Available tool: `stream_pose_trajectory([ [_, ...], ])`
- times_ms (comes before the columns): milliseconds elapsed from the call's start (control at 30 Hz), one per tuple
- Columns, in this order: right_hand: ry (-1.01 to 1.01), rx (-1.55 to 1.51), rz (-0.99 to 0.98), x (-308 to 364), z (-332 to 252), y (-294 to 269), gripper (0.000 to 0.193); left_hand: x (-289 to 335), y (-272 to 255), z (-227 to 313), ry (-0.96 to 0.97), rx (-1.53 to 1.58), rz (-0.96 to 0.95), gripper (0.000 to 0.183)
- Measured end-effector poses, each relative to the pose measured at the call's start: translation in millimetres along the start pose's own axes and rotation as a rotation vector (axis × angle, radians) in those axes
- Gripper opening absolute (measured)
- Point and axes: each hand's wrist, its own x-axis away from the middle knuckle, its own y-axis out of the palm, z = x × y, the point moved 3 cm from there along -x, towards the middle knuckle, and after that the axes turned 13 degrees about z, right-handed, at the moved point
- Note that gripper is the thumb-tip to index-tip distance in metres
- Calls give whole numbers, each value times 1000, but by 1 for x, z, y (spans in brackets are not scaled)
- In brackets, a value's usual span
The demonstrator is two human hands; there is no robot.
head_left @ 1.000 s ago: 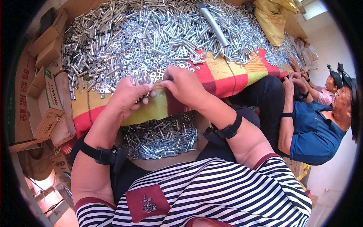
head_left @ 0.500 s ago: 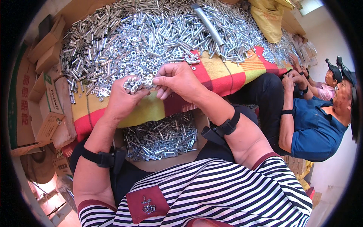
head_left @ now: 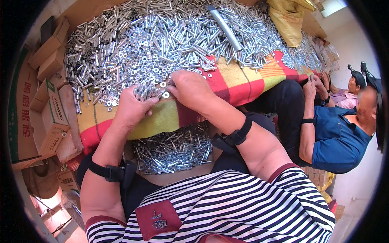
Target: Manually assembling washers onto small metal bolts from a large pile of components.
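Note:
My left hand is closed around a bunch of short silvery bolts, their ends pointing up at the near edge of the heap. Beside it, my right hand has its fingers bent down onto the loose washers; its fingertips are partly hidden, so what they pinch does not show. A flat washer lies in the small gap between the two hands, with another washer just beyond it. Past both hands spreads a large pile of bolts, sleeves, nuts and washers.
A checked blanket covers the work surface's near edge. Below it, an open box holds more bolts. A grey metal strip lies on the pile. Cartons stand left, a yellow sack far right. Two people sit at right.
My right hand has moved slightly away from the bolts in my left hand and down onto the washers. My left hand has lowered a little, still holding its bunch.

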Motion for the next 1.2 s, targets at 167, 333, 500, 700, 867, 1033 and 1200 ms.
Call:
stream_pose_trajectory([
  [167, 71, -156, -20, 0, 12, -7, 17, 0, -3, -3, -132, 213, 63, 23],
  [333, 524, -880, -90, -1, 21, -10, 12, -2, 1, -1, -139, 287, 42, 25],
  [500, 464, -1110, -104, 5, 11, -15, 12, -2, 11, -1, -142, 349, -13, 26],
  [700, 58, -870, 271, 7, 10, -22, 12, -2, 18, 9, -254, 415, -129, 14],
  [867, 236, -998, 179, 10, 15, -13, 14, -8, 17, 2, -352, 505, -223, 11],
  [1033, 350, -1029, 161, 9, 12, -8, 10, -10, 13, 9, -240, 390, -173, 12],
  [1200, 356, -843, 109, 2, 11, 1, 20, -12, 12, 9, -57, 328, -83, 11],
])
